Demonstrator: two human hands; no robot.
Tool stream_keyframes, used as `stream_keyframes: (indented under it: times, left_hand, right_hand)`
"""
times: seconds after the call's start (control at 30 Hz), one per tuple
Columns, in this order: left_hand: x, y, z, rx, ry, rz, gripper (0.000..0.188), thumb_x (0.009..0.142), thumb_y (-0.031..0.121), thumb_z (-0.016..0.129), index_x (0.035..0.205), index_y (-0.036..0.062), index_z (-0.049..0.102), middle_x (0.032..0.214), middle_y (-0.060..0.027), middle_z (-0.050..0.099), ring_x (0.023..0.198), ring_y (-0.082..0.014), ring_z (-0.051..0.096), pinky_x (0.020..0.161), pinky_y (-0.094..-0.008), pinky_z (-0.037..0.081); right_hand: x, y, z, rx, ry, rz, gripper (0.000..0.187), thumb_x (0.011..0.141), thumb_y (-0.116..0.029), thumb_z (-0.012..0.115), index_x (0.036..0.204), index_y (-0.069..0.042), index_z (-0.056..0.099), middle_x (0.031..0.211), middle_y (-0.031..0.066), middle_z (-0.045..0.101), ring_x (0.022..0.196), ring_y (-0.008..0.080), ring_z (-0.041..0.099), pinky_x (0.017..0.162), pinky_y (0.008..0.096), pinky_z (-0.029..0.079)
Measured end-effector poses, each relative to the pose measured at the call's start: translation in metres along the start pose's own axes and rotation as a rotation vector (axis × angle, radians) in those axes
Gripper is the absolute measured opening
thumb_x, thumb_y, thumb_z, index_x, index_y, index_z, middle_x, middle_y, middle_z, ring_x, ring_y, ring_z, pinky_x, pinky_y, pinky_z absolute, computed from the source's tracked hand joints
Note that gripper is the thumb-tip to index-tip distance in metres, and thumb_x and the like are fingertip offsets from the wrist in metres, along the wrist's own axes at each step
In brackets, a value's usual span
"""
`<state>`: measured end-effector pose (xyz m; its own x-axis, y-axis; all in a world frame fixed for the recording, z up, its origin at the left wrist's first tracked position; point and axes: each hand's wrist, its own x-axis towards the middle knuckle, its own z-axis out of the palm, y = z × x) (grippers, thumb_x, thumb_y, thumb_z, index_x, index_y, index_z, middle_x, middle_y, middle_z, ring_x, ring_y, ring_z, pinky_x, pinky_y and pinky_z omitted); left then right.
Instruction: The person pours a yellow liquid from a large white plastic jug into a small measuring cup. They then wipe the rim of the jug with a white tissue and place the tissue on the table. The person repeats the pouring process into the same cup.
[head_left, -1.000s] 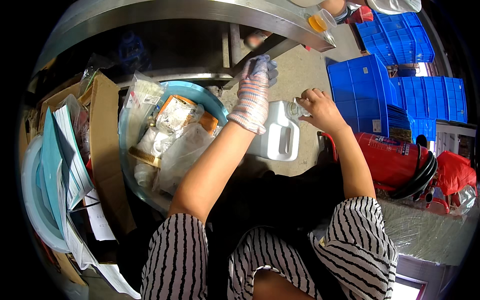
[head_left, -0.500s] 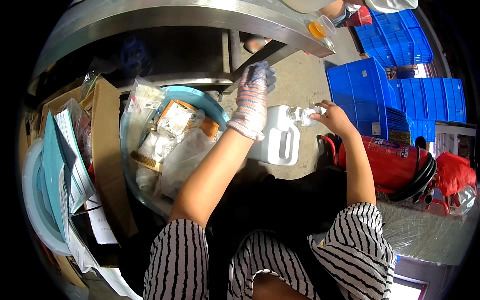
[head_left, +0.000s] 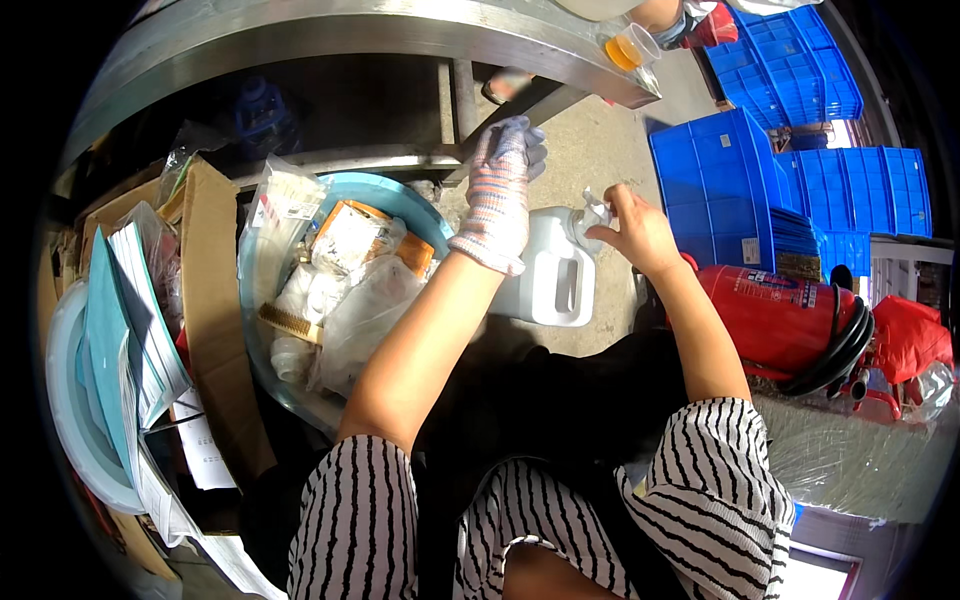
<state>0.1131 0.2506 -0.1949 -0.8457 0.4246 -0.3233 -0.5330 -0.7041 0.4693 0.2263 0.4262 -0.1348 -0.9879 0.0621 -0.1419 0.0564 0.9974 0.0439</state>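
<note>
A white plastic jug (head_left: 545, 300) with a loop handle stands on the floor ahead of me. My right hand (head_left: 638, 232), bare, is at its neck, thumb and forefinger on a crumpled piece of clear plastic (head_left: 597, 210). My left hand (head_left: 503, 190) wears a striped knit glove and is raised beside the jug's upper left. Its fingers are curled over to the right, and whatever lies inside them is hidden. Left of that arm is a blue tub (head_left: 385, 183) of plastic bags, pouches and a wooden brush (head_left: 290, 324).
A metal table (head_left: 400, 28) spans the far side, with a cup of orange liquid (head_left: 628, 50) at its corner. Blue crates (head_left: 705, 190) and a red fire extinguisher (head_left: 775, 310) stand at right. A cardboard box (head_left: 215, 300) and papers (head_left: 150, 330) are at left.
My right hand has shifted slightly left and up, closer to the jug's neck, with the clear plastic. My left hand is nearly still, its fingers a little higher.
</note>
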Motion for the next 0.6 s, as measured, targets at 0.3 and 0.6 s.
stream_keyframes:
  times: [0.3,0.6]
  left_hand:
    - [0.003,-0.005,-0.002,-0.043,0.015,0.000,0.037,0.091,0.032,0.058,0.116,0.0050,0.058,0.105,-0.0126,0.064,0.097,-0.0270,0.063,0.090,-0.0394,0.049]
    - [0.005,-0.004,0.000,-0.034,0.016,-0.009,0.036,0.090,0.030,0.059,0.117,0.0051,0.058,0.107,-0.0133,0.063,0.097,-0.0275,0.063,0.091,-0.0385,0.049]
  right_hand:
    - [-0.005,-0.002,-0.003,-0.255,0.029,-0.235,0.040,0.074,-0.030,0.073,0.109,-0.012,0.062,0.098,0.0034,0.060,0.097,0.0227,0.059,0.081,0.0358,0.049]
    - [0.010,0.007,0.013,-0.083,-0.211,0.243,0.052,0.084,-0.055,0.061,0.090,-0.005,0.071,0.084,0.0119,0.066,0.085,0.0285,0.063,0.075,0.0397,0.049]
